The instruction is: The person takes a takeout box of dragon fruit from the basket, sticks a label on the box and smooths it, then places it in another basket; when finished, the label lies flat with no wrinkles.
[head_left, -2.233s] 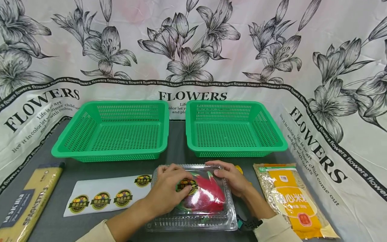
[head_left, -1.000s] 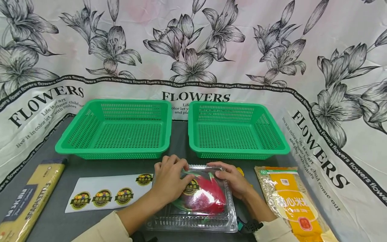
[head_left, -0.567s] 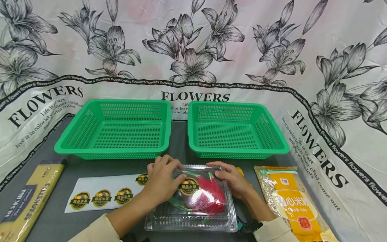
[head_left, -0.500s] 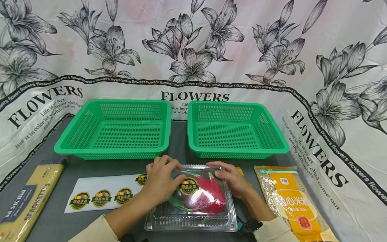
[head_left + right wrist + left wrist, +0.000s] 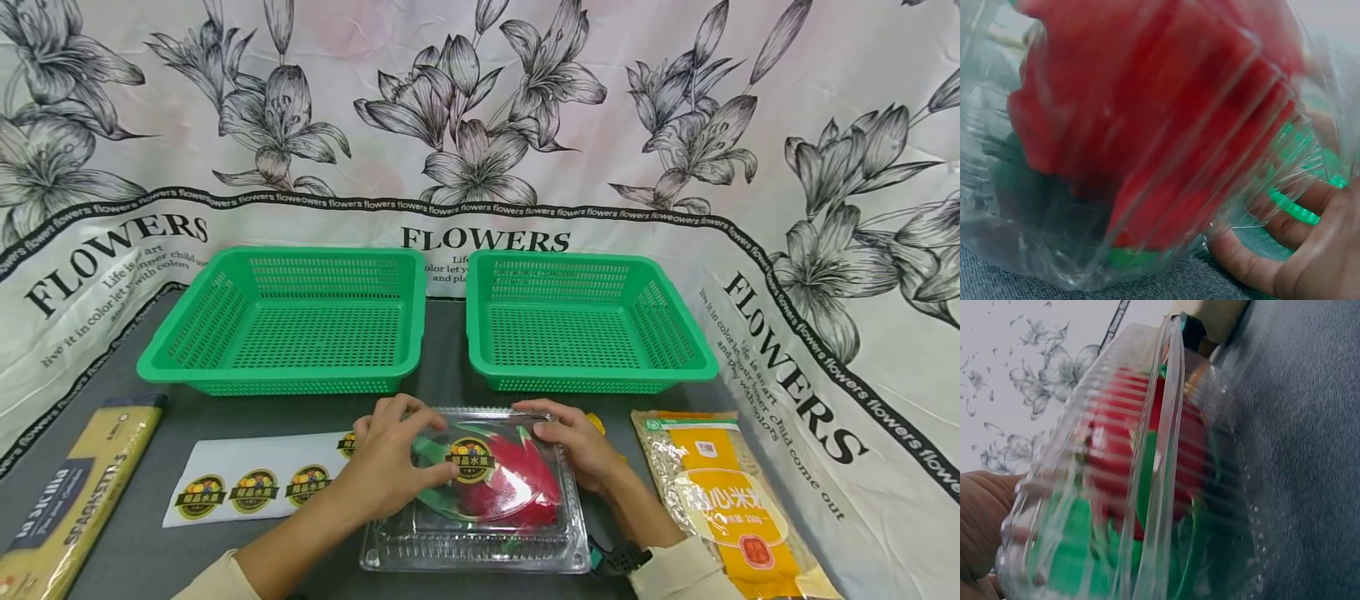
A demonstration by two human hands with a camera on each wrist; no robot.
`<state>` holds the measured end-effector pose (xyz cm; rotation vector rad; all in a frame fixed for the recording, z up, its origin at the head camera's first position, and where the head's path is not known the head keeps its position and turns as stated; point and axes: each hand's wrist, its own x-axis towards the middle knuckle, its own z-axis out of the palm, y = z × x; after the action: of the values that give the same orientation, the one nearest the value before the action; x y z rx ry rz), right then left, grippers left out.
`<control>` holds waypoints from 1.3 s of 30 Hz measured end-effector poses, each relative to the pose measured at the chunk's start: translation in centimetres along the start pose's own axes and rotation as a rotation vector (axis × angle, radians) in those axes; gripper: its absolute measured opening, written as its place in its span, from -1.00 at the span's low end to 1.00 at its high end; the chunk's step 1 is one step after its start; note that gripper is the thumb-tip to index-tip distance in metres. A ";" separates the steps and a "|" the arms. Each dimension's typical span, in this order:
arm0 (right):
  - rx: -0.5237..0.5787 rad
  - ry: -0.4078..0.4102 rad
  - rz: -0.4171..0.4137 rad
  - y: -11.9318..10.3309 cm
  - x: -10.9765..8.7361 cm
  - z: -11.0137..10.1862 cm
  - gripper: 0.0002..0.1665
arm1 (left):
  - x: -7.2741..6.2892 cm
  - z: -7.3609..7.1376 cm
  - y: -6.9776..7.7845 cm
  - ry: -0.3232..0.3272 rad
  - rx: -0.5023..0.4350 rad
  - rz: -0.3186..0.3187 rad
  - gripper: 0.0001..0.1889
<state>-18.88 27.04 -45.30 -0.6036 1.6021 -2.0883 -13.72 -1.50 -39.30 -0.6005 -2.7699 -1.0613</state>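
A clear plastic clamshell box (image 5: 487, 546) lies closed on the table, with a pinkish-red dragon fruit (image 5: 525, 475) and something green inside. A round black-and-gold sticker (image 5: 471, 458) is on the lid. My left hand (image 5: 386, 462) is over the lid's left side, its thumb tip touching the sticker's edge and its fingers near the back left edge. My right hand (image 5: 581, 446) grips the back right corner, thumb on the lid and fingers along the back. The ribbed box wall fills much of the left wrist view, and the red fruit (image 5: 1147, 106) shows large in the right wrist view.
A white sticker sheet (image 5: 247, 450) with several round stickers lies to the left, partly under my left forearm. Two green baskets (image 5: 281, 379) stand behind. A spaghetti pack (image 5: 82, 492) lies far left, a yellow-labelled bag (image 5: 720, 492) right. Something yellow (image 5: 596, 423) shows behind my right hand.
My left hand has slid leftward off the sticker, uncovering it on the lid, and now its thumb is back at the sticker's edge. My right hand has stayed at the corner.
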 end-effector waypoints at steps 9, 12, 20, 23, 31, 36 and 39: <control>0.012 -0.007 -0.002 0.1 0.0 -0.1 -0.58 | 0.7 1.2 2.0 0.031 0.153 0.001 -0.47; 0.005 -0.004 0.001 0.1 -0.1 -0.1 -0.57 | 1.4 1.7 2.6 0.063 0.223 0.008 -0.45; -0.015 -0.005 0.007 0.3 0.1 -0.1 -0.57 | 2.2 2.3 2.9 0.102 0.256 -0.039 -0.49; -0.018 0.000 0.000 0.3 0.1 -0.2 -0.58 | 2.3 2.3 2.8 0.110 0.230 -0.038 -0.49; -0.009 -0.003 -0.006 0.3 0.0 0.0 -0.57 | 2.2 2.2 2.4 0.139 0.183 -0.036 -0.58; -0.011 -0.005 -0.007 0.2 0.0 0.0 -0.57 | 2.0 1.9 2.0 0.153 0.149 -0.046 -0.63; -0.011 -0.006 -0.004 0.1 0.0 -0.1 -0.57 | 1.7 1.8 1.9 0.165 0.143 -0.045 -0.65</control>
<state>-18.91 27.05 -45.43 -0.6170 1.6115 -2.0795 -14.50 1.50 -39.01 -0.4151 -2.6964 -0.8689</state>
